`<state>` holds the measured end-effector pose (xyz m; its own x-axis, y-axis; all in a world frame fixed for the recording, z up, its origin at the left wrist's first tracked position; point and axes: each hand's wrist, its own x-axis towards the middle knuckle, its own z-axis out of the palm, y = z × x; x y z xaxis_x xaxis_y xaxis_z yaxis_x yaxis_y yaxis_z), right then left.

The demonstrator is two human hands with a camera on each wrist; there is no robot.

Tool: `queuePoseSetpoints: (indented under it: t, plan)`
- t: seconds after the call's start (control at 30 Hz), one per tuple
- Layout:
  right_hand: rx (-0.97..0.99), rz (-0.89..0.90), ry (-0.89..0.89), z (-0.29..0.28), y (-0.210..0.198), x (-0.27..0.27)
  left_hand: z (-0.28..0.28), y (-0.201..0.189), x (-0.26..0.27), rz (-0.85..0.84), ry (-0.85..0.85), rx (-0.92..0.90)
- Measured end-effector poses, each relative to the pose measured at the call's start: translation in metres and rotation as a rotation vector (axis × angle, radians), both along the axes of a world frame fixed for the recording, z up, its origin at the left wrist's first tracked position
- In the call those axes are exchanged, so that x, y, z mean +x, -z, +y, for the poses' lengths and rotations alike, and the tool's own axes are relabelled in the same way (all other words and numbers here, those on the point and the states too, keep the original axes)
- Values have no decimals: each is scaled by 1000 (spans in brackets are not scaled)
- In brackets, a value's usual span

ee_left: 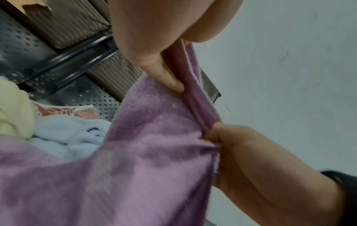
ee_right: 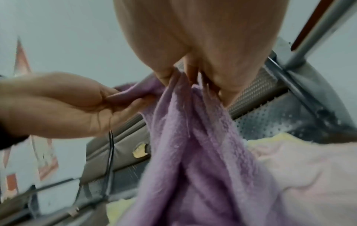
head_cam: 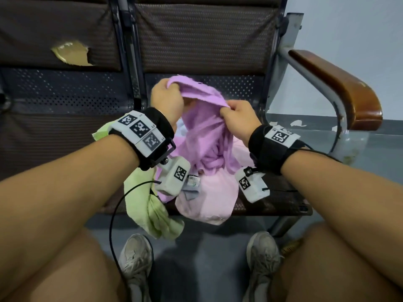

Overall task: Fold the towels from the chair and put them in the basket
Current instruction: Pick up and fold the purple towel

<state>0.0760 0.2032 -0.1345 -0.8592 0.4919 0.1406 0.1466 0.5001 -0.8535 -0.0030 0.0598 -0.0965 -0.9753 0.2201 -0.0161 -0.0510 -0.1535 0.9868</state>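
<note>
While your left hand (head_cam: 166,99) and right hand (head_cam: 236,115) both pinch the purple towel's (head_cam: 205,136) top edge above the chair (head_cam: 272,205), its bunched tail (trailing into the pile) could drag the pink towel (head_cam: 209,199) off the seat.

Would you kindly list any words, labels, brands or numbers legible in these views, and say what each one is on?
No text can be read with certainty.
Wristband of the left hand: square coded markers with tiny characters beside them, too small to read.
Wristband of the right hand: the same, too small.
Small printed tag among the towels: blurred.
Red and white poster on the wall: blurred.
</note>
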Motion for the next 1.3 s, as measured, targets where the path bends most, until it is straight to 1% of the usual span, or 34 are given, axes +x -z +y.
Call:
queuePoseSetpoints:
  t: [0.03, 0.1, 0.13, 0.17, 0.2, 0.23, 0.3, 0.4, 0.43, 0.5, 0.57, 0.63, 0.7, 0.8, 0.87, 0.93, 0.97, 1.03, 1.07, 1.1, 1.17, 1.2, 1.23, 1.27, 1.3]
  plan:
    - [156, -63, -26, 6, 1, 3, -3, 2, -5, 9, -33, 3]
    - [506, -286, -68, 17, 4, 12, -8, 6, -15, 27, -86, -7]
    - [601, -403, -88, 22, 6, 16, -11, 7, -18, 36, -105, -23]
    - [616, -488, -101, 28, 9, 19, -13, 10, -22, 47, -126, -45]
    - [582, -527, -89, 32, 9, 21, -16, 12, -25, 50, -143, -69]
    - [527, -512, -62, 36, 9, 23, -18, 15, -28, 40, -149, -86]
    - [443, -379, 3, 45, 6, 25, -24, 21, -34, 0, -131, -139]
    - [391, -156, 12, 50, 1, 27, -32, 34, -42, -11, -62, -343]
    - [395, -122, -7, 50, 1, 28, -34, 39, -44, -19, -21, -409]
    - [445, -111, -68, 50, 0, 30, -37, 47, -46, -19, 36, -513]
    - [534, -161, -162, 51, 0, 33, -38, 49, -49, 17, -4, -558]
    - [613, -276, -248, 53, 4, 35, -37, 47, -51, 53, -73, -552]
    - [660, -413, -295, 52, 10, 37, -35, 45, -51, 79, -122, -531]
    - [709, -584, -308, 51, 20, 39, -31, 46, -54, 67, -190, -535]
    - [712, -613, -281, 53, 25, 38, -32, 44, -57, 10, -253, -527]
    - [666, -541, -209, 54, 27, 36, -35, 41, -61, -52, -283, -480]
    - [643, -466, -143, 56, 27, 35, -37, 41, -64, -68, -278, -472]
    - [603, -253, 20, 62, 22, 32, -40, 45, -66, -51, -221, -451]
    - [569, -134, 78, 65, 19, 32, -41, 48, -66, -40, -186, -407]
    - [523, -18, 110, 67, 16, 31, -42, 51, -66, -27, -153, -371]
    - [453, 163, 124, 68, 10, 32, -45, 53, -65, 7, -110, -365]
    - [467, 209, 118, 69, 8, 32, -45, 53, -66, 12, -111, -368]
    - [510, 216, 103, 69, 8, 32, -46, 53, -66, 12, -130, -358]
    - [566, 171, 77, 71, 9, 32, -45, 52, -66, 9, -160, -339]
    - [619, 74, 35, 73, 11, 33, -44, 50, -66, 4, -185, -314]
